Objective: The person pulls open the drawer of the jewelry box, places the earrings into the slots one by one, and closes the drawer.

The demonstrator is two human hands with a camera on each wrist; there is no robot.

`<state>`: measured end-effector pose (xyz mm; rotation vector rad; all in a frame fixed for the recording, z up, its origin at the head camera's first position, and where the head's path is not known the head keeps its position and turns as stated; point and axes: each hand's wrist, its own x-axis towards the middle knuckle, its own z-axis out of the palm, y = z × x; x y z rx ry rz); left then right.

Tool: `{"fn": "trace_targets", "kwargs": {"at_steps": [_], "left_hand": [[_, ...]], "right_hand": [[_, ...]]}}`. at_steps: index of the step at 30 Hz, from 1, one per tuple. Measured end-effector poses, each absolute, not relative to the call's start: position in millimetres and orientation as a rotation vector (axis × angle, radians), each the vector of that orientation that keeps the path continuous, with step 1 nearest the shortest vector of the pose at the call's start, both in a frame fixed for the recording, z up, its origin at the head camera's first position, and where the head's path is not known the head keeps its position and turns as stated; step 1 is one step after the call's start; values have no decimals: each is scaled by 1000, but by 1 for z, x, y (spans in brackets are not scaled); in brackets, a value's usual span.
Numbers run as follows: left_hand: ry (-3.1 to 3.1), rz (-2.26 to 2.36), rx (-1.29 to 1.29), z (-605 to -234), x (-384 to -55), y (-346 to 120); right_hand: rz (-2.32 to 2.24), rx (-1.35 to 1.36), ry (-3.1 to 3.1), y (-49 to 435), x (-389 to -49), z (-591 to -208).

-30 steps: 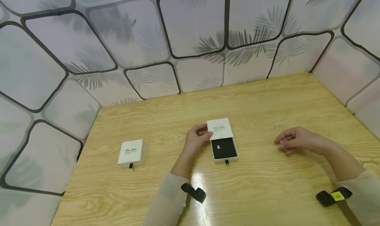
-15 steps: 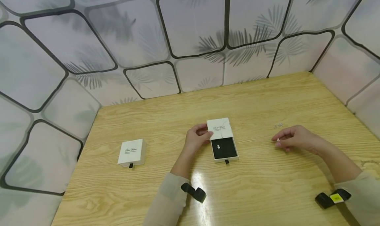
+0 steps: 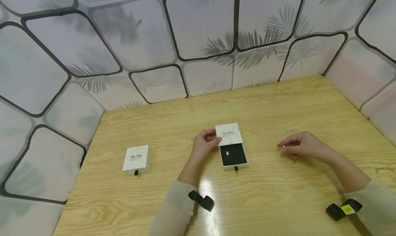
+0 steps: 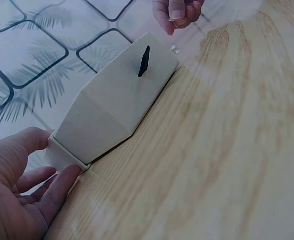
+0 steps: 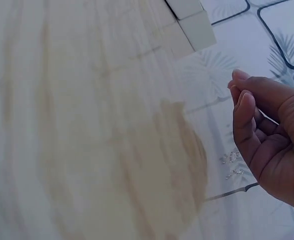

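A white jewelry box (image 3: 229, 134) with "Best Wishes" lettering lies mid-table, its drawer (image 3: 234, 167) pulled out toward me. Small silvery earrings (image 3: 227, 153) sit at the left of the drawer's black pad (image 3: 237, 154). My left hand (image 3: 204, 145) grips the sleeve's left side between thumb and fingers; in the left wrist view the drawer's black pull tab (image 4: 144, 61) faces away from that hand. Right of the box, my right hand (image 3: 304, 146) pinches a tiny shiny earring (image 3: 283, 146) between thumb and index finger, mostly hidden by the fingertips.
Behind the right hand, several more small silvery pieces (image 3: 289, 130) lie on the wooden table (image 3: 173, 126). A second white box (image 3: 136, 159), shut, stands at the left. Patterned panels (image 3: 204, 26) enclose the table's back and sides.
My right hand has moved a little left toward the box, still pinching the earring. The left hand and both boxes stay in place.
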<state>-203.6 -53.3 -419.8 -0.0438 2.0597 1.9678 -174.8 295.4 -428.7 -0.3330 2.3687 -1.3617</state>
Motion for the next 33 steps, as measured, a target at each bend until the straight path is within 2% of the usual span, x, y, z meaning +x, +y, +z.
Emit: {"fn": "trace_targets", "kwargs": {"at_steps": [5, 12, 24, 33], "left_hand": [[2049, 1974, -35, -421, -204, -53], [2068, 2006, -49, -453, -218, -52], [2079, 2001, -48, -453, -217, -52], [2050, 1997, -37, -447, -216, -54]], "right_hand": [[-1430, -360, 2328, 292, -175, -431], [-1538, -344, 2192, 292, -175, -433], [-1560, -399, 2138, 290, -173, -434], [-1571, -606, 2174, 283, -172, -436]]}}
